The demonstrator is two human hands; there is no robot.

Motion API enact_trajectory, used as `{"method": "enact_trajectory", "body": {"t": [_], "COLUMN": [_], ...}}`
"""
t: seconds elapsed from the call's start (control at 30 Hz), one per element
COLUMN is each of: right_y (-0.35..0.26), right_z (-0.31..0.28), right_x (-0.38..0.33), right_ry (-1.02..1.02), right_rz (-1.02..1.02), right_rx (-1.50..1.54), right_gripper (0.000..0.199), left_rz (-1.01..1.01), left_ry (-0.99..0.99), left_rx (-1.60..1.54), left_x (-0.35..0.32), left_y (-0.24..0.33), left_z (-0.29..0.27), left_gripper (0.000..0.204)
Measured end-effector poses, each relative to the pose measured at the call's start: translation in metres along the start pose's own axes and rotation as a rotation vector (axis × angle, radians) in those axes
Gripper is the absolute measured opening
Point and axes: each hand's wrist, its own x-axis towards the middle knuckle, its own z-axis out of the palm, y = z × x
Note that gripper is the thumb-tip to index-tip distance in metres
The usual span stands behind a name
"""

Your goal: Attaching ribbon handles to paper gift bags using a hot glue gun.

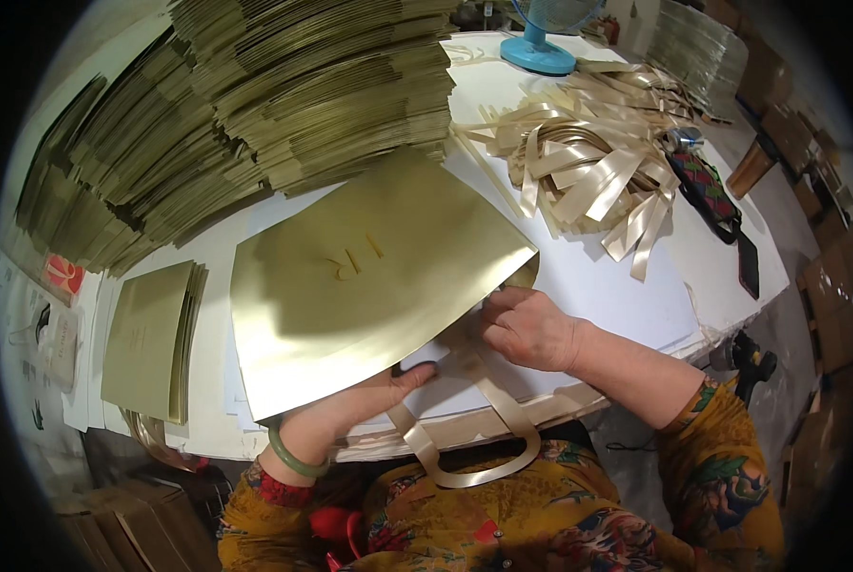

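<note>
The gold paper bag (369,286) looks light, stiff, slick — best held by its near edge. Left hand (360,400) is tucked under it, grip hidden; right hand (527,329) seemingly pinches the ribbon handle (484,448).

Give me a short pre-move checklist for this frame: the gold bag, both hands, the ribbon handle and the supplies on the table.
1. Gold paper bag lies flat on the white table: ok.
2. Left hand is at the bag's near edge, thumb showing, fingers tucked under it: ok.
3. Right hand is on the bag's opening edge: ok; what the fingertips pinch: cannot tell.
4. Ribbon handle loops off the table edge toward the person's lap, free of snags: ok; how it is fastened to the bag: cannot tell.
5. Loose ribbon pile is beyond the right hand, available: ok.
6. Stack of flat gold bags leans behind the work: stability cannot tell.
</note>
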Motion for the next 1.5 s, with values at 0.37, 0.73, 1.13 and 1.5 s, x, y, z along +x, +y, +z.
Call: {"method": "enact_trajectory", "body": {"t": [0.37,0.73,1.13,1.5], "right_y": [-0.036,-0.064,-0.09,-0.06], "right_z": [-0.018,-0.013,-0.053,-0.048], "right_x": [-0.028,-0.07,-0.37,-0.418], "right_ry": [-0.221,0.099,1.261,0.725], "right_rz": [-0.262,0.002,1.516,1.837], "right_rx": [-0.382,-0.212,-0.118,0.274], "right_gripper": [0.036,0.04,0.014,0.032], "left_rz": [-0.059,0.456,0.447,0.426], "left_ry": [0.246,0.26,0.3,0.43], "left_rx": [0.545,0.448,0.406,0.293], "left_x": [-0.024,-0.009,0.001,0.008], "left_y": [0.012,0.021,0.033,0.032], "left_z": [0.062,0.061,0.064,0.073], "left_gripper": [0.074,0.05,0.039,0.028]}}
